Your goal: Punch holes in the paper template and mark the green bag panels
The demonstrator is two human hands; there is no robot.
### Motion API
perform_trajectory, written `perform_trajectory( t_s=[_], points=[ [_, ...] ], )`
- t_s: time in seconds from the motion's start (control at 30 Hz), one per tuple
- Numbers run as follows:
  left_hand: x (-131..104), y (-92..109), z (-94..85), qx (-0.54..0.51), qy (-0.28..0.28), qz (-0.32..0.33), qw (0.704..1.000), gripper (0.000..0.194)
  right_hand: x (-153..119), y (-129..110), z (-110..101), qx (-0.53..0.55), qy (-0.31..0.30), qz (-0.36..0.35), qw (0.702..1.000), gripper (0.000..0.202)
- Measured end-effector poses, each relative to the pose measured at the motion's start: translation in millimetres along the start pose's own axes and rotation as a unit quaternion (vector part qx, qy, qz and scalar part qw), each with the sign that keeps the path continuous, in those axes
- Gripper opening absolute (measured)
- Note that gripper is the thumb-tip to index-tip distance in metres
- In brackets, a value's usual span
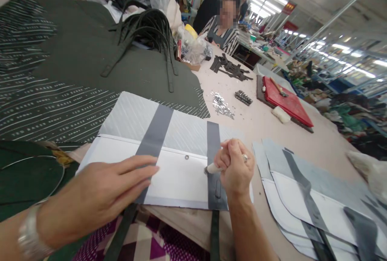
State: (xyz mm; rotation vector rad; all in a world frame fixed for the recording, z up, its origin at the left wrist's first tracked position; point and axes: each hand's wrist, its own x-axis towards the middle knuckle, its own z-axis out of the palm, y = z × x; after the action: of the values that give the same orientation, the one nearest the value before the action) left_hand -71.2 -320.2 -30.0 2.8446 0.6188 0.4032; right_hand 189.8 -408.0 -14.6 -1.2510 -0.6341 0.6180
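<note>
A white panel (pixel 178 180) with a pale grey upper part lies on the table in front of me. Two dark grey strips (pixel 156 128) cross it, and dark straps hang from its front edge. My left hand (pixel 111 184) rests on the panel's left side, fingers stretched over the left strip, holding nothing. My right hand (pixel 237 166) is closed around a white pen-like tool (pixel 214 168), its dark tip at the left edge of the right strip. A small metal ring (pixel 186 157) sits on the panel between the hands.
Dark green material (pixel 75 47) and a bundle of straps (pixel 148 27) lie at the back left. Silver bits (pixel 222 105) are scattered beyond the panel. A red board (pixel 287 99) stands farther right, above stacked panels (pixel 290 188). A person (pixel 222 31) sits across the table.
</note>
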Motion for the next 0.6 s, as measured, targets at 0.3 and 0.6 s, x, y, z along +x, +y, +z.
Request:
perform_trajectory(
  t_s=[0.3, 0.6],
  points=[
    [78.9, 12.5, 41.9, 0.034, -0.090, 0.130, 0.987, 0.030, -2.5, -3.8, 9.2, 0.033, 0.003, 0.003, 0.999, 0.026],
    [71.2, 6.4, 49.1, 0.073, -0.060, 0.176, 0.980, 0.039, 32.1, 23.7, 5.9, 0.272, 0.137, 0.099, 0.947, 0.028]
  ],
)
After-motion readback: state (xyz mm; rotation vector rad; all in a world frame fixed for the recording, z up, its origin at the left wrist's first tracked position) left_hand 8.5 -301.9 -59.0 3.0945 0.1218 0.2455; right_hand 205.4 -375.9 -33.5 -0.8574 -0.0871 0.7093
